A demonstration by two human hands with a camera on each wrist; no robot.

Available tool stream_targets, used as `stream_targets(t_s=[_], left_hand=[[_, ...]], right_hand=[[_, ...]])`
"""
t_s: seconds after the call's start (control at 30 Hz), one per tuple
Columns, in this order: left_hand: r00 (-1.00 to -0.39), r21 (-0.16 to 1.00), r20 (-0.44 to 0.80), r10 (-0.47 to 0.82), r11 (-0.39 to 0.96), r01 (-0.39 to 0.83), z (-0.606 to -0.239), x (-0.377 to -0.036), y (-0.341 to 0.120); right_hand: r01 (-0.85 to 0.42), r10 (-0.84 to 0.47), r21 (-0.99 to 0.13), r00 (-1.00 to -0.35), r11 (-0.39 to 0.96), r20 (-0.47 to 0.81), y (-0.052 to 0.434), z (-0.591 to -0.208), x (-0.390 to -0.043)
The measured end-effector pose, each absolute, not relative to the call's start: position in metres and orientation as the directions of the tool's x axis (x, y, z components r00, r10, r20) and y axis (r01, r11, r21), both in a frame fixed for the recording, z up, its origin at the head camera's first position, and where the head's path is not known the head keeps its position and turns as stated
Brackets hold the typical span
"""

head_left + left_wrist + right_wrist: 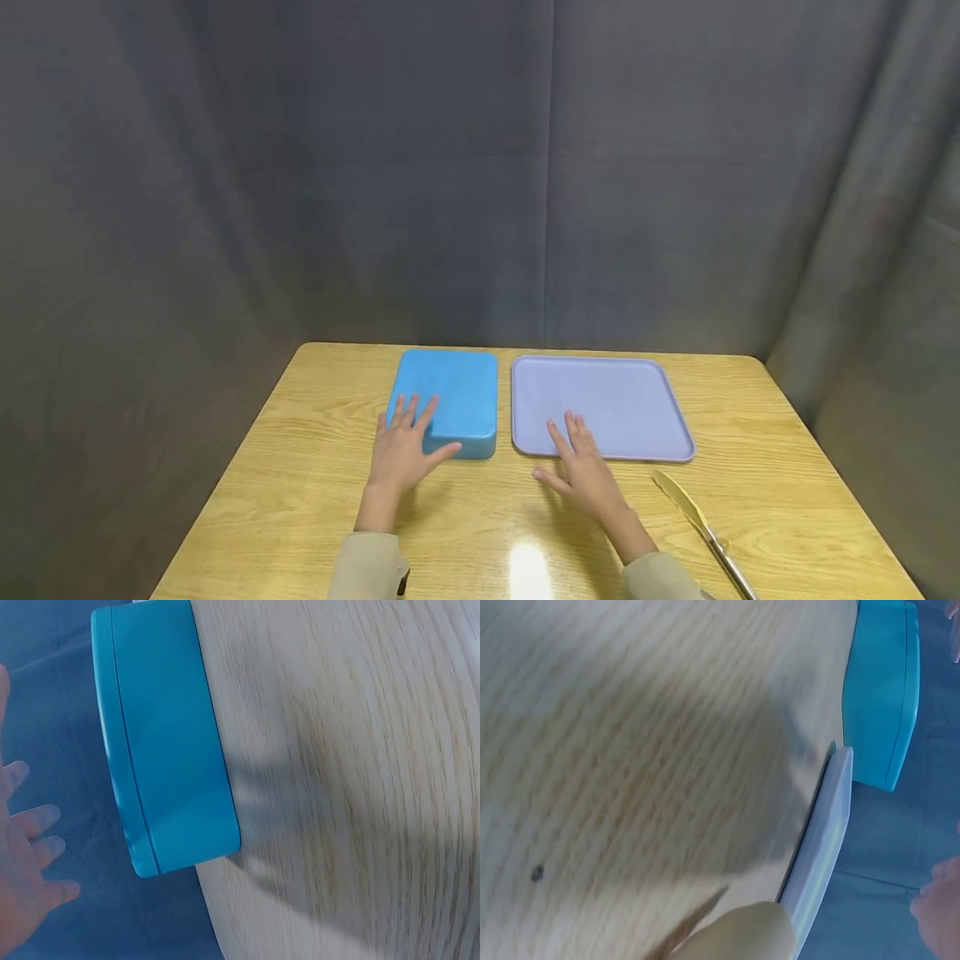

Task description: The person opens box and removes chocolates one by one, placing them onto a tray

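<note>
A blue lidded box (pixel 457 387) stands at the back of the wooden table, left of the middle. My left hand (pixel 401 454) hovers at its near left corner, fingers spread and holding nothing; the left wrist view shows the box's side (pixel 169 742) apart from the fingertips (pixel 49 817). Beside the box lies a flat lavender tray (pixel 600 400). Over the tray's near edge my right hand (pixel 585 475) is held with spread fingers and nothing in it. Tongs (pixel 693 517) with cream-coloured tips and metal arms lie to the right of that hand.
The wooden table (pixel 300 500) has rounded back corners. Dark grey curtains (pixel 420 167) hang behind it and along both sides. In the right wrist view, a cream tong tip (pixel 742 934) shows near the tray's rim (pixel 821 847).
</note>
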State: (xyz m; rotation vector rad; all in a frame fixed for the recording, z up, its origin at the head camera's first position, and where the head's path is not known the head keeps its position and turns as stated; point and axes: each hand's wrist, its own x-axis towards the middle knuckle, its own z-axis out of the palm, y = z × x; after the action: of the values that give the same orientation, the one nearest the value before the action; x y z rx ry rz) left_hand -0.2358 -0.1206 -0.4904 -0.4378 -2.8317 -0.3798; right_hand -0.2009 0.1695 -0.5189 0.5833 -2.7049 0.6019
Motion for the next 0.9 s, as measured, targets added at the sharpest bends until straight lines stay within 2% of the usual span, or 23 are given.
stream_targets(t_s=[0.37,0.9], left_hand=[[-0.937,0.359,0.265,0.230,0.878,0.317,-0.495,-0.238,-0.135],[-0.942,0.347,0.245,0.229,0.886,0.306,-0.507,-0.250,-0.151]], right_hand=[[-0.459,-0.354,-0.319,-0.873,0.829,0.334,0.155,-0.523,-0.204],[-0.474,-0.389,-0.324,-0.873,0.819,0.293,0.140,-0.529,-0.214]])
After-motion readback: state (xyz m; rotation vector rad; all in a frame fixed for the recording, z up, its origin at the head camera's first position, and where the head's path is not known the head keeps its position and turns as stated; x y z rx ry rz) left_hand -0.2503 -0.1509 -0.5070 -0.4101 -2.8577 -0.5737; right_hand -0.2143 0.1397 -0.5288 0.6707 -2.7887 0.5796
